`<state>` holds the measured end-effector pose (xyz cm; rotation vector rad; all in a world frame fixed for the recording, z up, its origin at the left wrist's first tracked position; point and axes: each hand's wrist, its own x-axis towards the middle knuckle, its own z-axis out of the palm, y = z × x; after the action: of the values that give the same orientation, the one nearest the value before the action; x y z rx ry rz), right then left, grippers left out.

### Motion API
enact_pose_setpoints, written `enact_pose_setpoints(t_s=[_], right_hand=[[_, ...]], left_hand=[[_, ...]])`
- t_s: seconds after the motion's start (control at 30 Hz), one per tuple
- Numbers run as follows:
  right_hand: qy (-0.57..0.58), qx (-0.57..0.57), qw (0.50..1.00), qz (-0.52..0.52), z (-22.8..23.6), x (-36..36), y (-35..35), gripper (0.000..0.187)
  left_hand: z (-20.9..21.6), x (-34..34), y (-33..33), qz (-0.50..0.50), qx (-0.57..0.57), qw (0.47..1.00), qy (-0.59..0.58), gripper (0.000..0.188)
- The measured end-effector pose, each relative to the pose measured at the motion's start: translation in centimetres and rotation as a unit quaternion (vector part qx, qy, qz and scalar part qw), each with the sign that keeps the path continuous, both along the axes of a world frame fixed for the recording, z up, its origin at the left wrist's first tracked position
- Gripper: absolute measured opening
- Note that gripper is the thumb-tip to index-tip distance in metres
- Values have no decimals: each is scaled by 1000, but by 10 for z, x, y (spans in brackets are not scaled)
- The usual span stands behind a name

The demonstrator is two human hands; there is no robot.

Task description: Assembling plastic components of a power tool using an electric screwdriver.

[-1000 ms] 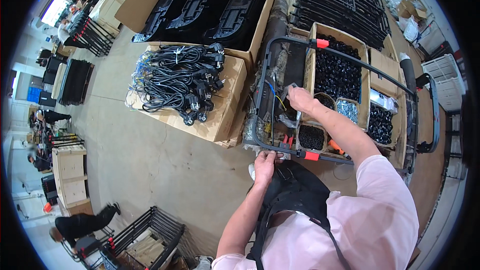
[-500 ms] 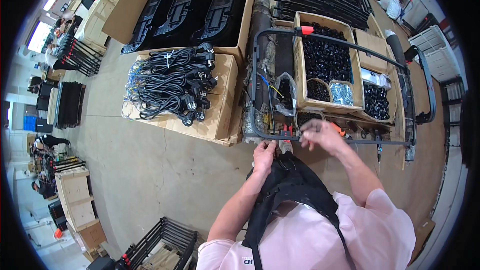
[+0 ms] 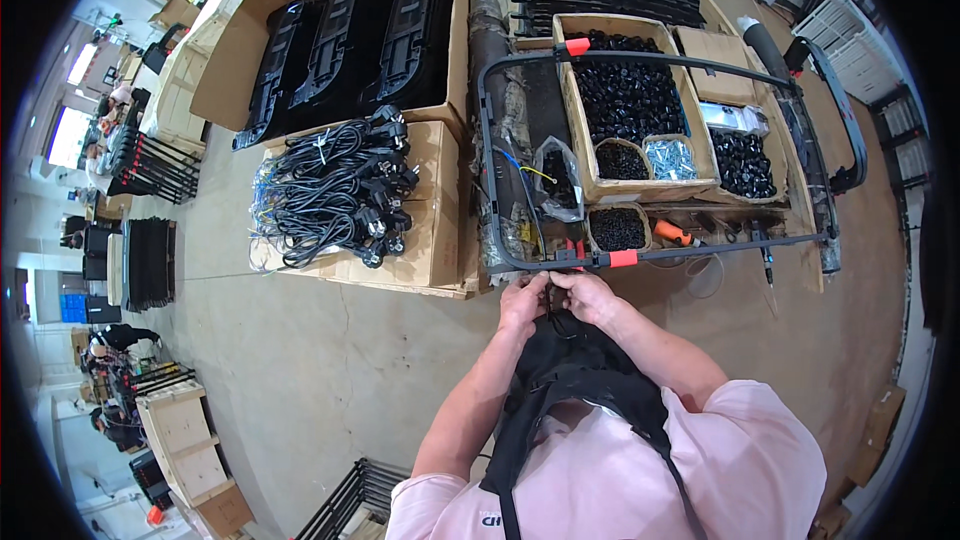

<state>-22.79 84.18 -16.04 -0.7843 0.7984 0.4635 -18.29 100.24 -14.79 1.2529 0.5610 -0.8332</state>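
My left hand (image 3: 521, 303) and my right hand (image 3: 587, 297) meet just below the near bar of a black tubular metal frame (image 3: 720, 251). Both have their fingers pinched together. Between them a thin dark strand hangs down in front of the black apron (image 3: 580, 360); its kind is too small to make out, and the fingertips partly hide it. A red band (image 3: 623, 258) wraps the near bar just right of my hands, and another red band (image 3: 577, 46) sits on the far bar.
Beyond the near bar are a small box of black parts (image 3: 619, 228), an orange-handled tool (image 3: 672, 232) and a carton of black caps (image 3: 625, 95) with bolts (image 3: 669, 158). Bundled power cords (image 3: 335, 190) lie on a carton at left, before a box of black housings (image 3: 410, 35).
My right hand has come down and left from above the near bar to join my left hand beneath it. A red band now shows on that bar. The view has shifted slightly.
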Motion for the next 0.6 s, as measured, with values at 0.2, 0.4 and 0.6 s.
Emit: enact_pose_setpoints(t_s=[0.2,0.4,0.6], right_hand=[[-18,71,997,-4,0,0,3,14],[-153,-174,957,174,41,-2,-8,21],[-439,-571,554,418,113,32,-4,30]], left_hand=[[-1,4,2,-34,-10,999,14,30],[-10,-11,10,-88,8,995,-49,24],[-31,-39,15,-103,69,967,-223,24]])
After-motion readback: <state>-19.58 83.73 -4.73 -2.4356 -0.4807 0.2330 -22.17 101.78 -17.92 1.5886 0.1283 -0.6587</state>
